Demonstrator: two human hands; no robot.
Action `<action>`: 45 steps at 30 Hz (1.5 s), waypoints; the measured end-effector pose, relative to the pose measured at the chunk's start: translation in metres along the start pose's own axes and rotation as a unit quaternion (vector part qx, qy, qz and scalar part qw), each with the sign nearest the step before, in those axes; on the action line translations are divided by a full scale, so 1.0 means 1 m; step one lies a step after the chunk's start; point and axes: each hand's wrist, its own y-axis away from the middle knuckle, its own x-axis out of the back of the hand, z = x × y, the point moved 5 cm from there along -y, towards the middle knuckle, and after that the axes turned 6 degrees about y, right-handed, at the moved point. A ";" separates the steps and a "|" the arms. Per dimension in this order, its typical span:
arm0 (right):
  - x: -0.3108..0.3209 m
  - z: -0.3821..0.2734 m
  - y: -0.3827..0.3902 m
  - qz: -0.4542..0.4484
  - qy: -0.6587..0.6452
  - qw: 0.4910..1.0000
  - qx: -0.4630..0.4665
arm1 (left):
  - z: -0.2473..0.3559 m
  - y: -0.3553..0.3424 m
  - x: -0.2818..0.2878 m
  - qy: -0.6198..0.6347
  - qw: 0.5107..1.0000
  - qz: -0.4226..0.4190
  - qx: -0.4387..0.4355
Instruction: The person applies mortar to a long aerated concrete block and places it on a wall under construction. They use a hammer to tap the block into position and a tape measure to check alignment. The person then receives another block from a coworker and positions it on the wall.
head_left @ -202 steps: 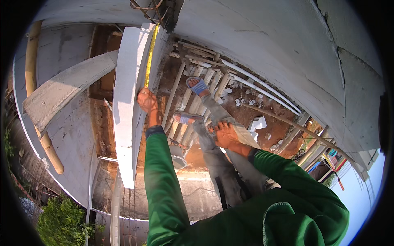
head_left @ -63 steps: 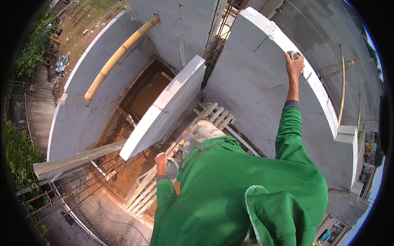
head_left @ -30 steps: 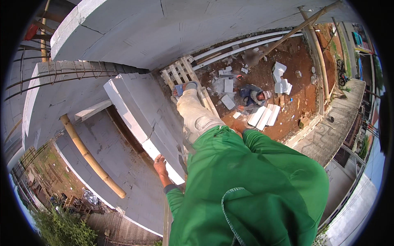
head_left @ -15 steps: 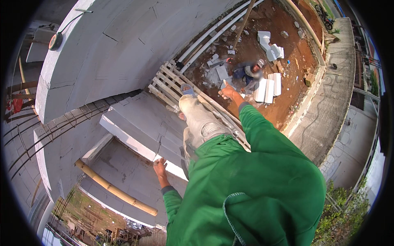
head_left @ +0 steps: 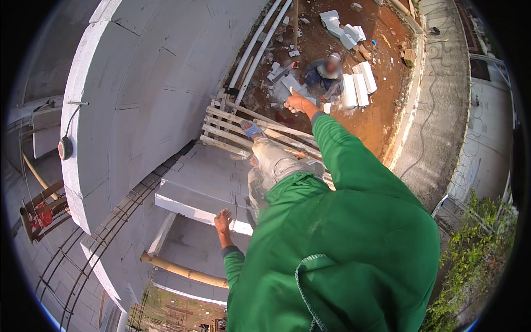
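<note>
My right hand (head_left: 296,101) is raised over the slatted wooden platform (head_left: 218,139), holding nothing, index finger extended toward the ground below. My left hand (head_left: 222,220) is beside the white block wall's edge (head_left: 182,200), fingers loosely apart and slightly bent, nothing visible in them. My sandalled foot (head_left: 252,130) rests on the slats. At the left, a dark round object (head_left: 65,148) hangs by a cord from a thin rod (head_left: 77,103) on the tall block wall's (head_left: 138,83) top. Below, a co-worker (head_left: 321,74) crouches among pale blocks (head_left: 359,86).
White pipes (head_left: 257,55) run beside the tall wall. Rebar cages (head_left: 97,240) and a bamboo pole (head_left: 182,268) lie at lower left. A concrete ledge (head_left: 437,110) with loose wire borders the dirt ground on the right, with plants (head_left: 470,249) below.
My right hand has left the dark object on the wall top and now reaches out over the platform. My left hand stays at the block edge. The view has turned.
</note>
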 end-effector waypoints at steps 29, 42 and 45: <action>-0.146 0.299 0.094 0.134 0.587 0.760 0.244 | 0.246 -0.154 -0.033 -0.256 0.957 -0.112 -0.078; -0.159 0.289 0.044 0.247 0.225 0.937 0.106 | 0.177 -0.199 -0.075 -0.514 0.792 -0.289 -0.159; -0.176 0.258 -0.011 0.255 0.178 0.941 0.133 | 0.153 -0.195 -0.114 -0.638 0.701 -0.252 -0.197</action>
